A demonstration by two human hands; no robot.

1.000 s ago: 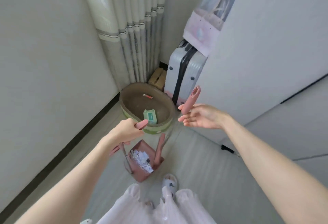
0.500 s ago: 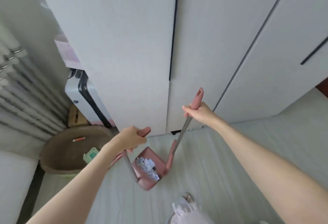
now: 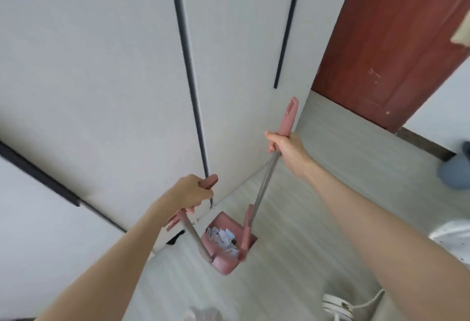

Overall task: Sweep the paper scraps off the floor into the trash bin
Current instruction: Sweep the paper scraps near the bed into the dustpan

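Observation:
A pink long-handled dustpan [image 3: 223, 262] sits low over the pale floor, filled with white paper scraps [image 3: 221, 237]. My left hand [image 3: 189, 193] grips the pink top of its grey handle. My right hand [image 3: 286, 146] grips the pink broom handle [image 3: 288, 116]; the grey shaft runs down to the pink broom head [image 3: 246, 238], which stands inside the dustpan. The trash bin is out of view.
White wardrobe doors [image 3: 114, 66] with dark slit handles fill the left and centre. A red-brown door [image 3: 396, 41] stands at the right. A white fan base [image 3: 338, 306] with its cord lies at the bottom right, and a blue-grey object [image 3: 455, 173] sits at the right edge.
The view has swung right: the round bin, suitcase and curtain have left the frame and the red-brown door has appeared. My right hand took hold of the broom handle; the dustpan came along.

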